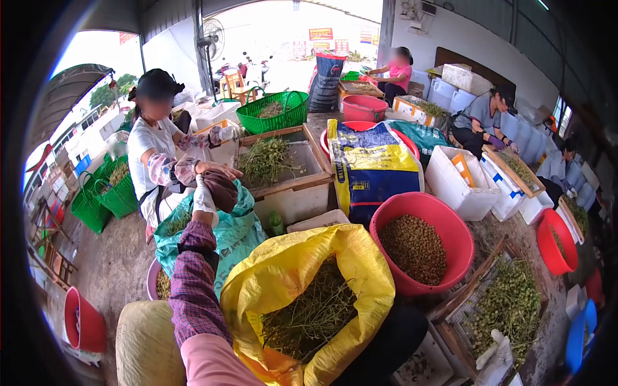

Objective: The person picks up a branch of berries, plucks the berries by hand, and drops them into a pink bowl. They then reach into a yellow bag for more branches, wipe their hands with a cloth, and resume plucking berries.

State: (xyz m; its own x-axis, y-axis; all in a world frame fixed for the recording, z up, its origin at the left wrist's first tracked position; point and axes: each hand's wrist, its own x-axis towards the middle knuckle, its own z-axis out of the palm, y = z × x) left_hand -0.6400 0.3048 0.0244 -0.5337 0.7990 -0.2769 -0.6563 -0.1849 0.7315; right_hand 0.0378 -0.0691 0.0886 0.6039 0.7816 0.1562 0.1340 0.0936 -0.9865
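Observation:
My left hand (204, 197), in a white glove and plaid sleeve, reaches forward and is closed on a dark brown cloth bundle (221, 188); its fingers are partly hidden. A co-worker's bare hand (215, 168) touches the bundle's top. Low on the right, my gloved right hand (496, 358) has its fingers apart at a wood-framed mesh tray (456, 321). Green-brown pods on stems (508, 302) lie in that tray. Between my arms stands an open yellow sack (270, 270) with dry stems (312, 315) inside.
A pink tub (460, 241) of round pods stands beyond the yellow sack. A teal sack (241, 222) sits below my left forearm. The co-worker in white (151, 138) sits by another framed tray (325, 164). More people work at the right, among white foam boxes (454, 186).

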